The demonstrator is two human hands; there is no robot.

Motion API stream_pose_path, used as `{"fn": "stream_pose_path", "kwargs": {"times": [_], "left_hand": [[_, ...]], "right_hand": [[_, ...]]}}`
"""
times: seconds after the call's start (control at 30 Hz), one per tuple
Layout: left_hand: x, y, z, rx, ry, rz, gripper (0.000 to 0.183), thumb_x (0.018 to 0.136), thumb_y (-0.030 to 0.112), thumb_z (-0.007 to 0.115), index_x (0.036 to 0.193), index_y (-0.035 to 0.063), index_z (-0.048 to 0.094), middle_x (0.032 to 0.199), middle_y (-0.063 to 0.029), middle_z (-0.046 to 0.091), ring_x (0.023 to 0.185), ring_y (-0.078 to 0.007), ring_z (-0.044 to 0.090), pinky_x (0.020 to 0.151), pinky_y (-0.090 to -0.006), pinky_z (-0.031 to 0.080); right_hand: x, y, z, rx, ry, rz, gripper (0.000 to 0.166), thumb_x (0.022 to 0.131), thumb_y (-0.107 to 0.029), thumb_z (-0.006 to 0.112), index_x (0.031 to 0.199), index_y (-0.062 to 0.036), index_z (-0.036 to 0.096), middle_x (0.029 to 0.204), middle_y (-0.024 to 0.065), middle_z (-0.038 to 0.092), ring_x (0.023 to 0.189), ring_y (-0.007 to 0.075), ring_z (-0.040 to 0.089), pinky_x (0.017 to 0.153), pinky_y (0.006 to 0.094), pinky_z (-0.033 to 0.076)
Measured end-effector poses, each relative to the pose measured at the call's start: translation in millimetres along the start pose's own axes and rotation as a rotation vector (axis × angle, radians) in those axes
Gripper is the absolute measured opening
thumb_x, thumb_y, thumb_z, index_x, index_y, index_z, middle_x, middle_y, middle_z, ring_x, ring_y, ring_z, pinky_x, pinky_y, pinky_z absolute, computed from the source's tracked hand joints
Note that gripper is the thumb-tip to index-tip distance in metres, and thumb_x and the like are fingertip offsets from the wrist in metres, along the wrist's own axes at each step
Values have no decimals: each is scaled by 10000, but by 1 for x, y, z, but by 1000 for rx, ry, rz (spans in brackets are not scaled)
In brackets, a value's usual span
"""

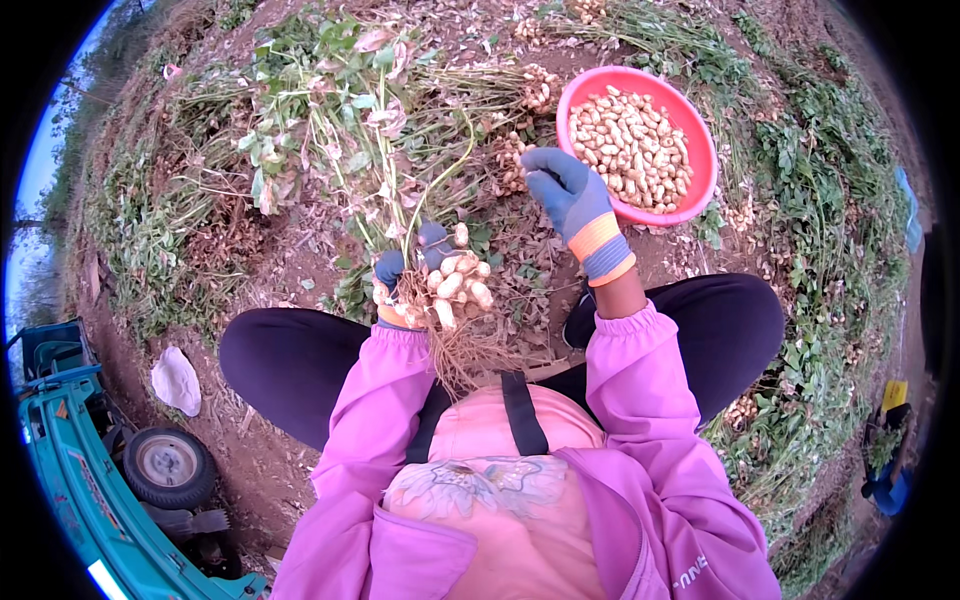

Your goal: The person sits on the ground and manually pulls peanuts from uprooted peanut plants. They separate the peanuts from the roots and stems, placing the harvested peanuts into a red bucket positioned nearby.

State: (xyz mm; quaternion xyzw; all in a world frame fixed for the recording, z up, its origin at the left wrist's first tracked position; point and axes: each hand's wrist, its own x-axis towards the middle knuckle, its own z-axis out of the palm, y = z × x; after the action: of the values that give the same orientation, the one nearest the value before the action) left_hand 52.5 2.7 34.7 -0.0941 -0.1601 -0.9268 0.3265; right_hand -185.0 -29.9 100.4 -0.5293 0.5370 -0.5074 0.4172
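My left hand [420,255], in a blue-grey work glove with an orange cuff, grips a pulled peanut plant [391,187] by the base of its stems. A cluster of pale peanut pods [459,283] hangs around the gloved fingers, and thin roots [469,345] trail toward my lap. The leafy tops point away from me. My right hand [566,187], gloved alike, hovers at the left rim of a pink plastic basin [703,191]. Its fingers are bent; whether a pod sits between the fingertips is hidden. Loose unshelled peanuts [634,150] fill much of the basin.
Uprooted peanut plants [217,150] lie heaped ahead and left, with pods [541,88] showing near the basin. More vines [810,225] cover the ground at right. A teal motor cart [75,457] with a black wheel [166,465] and a whitish object [176,381] stand at lower left.
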Motion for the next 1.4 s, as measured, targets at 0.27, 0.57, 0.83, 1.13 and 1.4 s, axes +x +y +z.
{"fn": "stream_pose_path", "kwargs": {"times": [0.27, 0.57, 0.83, 1.13, 1.4], "left_hand": [[-13, -5, 17, -97, 342, 88, 698, 744, 520, 548, 1244, 60, 389, 1222, -267, 439, 1094, -462, 437, 803, -646, 403], [-6, -14, 8, -256, 334, 258, 531, 772, 417, 553, 1149, 76, 400, 1207, -264, 425, 1080, -432, 458, 900, -611, 380], [3, -15, -17, -3, 257, 250, 400, 810, 290, 513, 1056, -22, 469, 1015, -173, 526, 950, -343, 535, 821, -439, 476], [-5, -16, -27, 383, 540, 277, 283, 825, 89, 457, 1042, -90, 487, 966, -221, 585, 874, -325, 609, 747, -390, 545], [0, -13, -26, -124, 414, 113, 373, 789, 239, 499, 1077, 6, 459, 1050, -252, 502, 944, -378, 538, 828, -528, 471]], "right_hand": [[-33, -6, 51, 156, -527, 116, 254, 822, -65, 522, 1068, -23, 568, 992, 88, 594, 935, 174, 566, 825, 290, 443], [-31, 11, 58, -360, -247, -225, 111, 827, -80, 508, 916, -45, 563, 870, 172, 568, 793, 359, 560, 674, 416, 452], [-29, 28, 63, -174, -160, 66, 125, 814, -112, 522, 893, -44, 591, 807, 180, 616, 740, 367, 582, 658, 414, 462], [-28, 27, 59, -605, -201, -149, 123, 816, -120, 532, 918, -67, 575, 932, 166, 555, 791, 357, 573, 676, 435, 468], [-24, 39, 57, -553, -193, -228, 137, 779, -67, 548, 913, -78, 570, 914, 160, 540, 800, 362, 564, 667, 433, 465]]}}
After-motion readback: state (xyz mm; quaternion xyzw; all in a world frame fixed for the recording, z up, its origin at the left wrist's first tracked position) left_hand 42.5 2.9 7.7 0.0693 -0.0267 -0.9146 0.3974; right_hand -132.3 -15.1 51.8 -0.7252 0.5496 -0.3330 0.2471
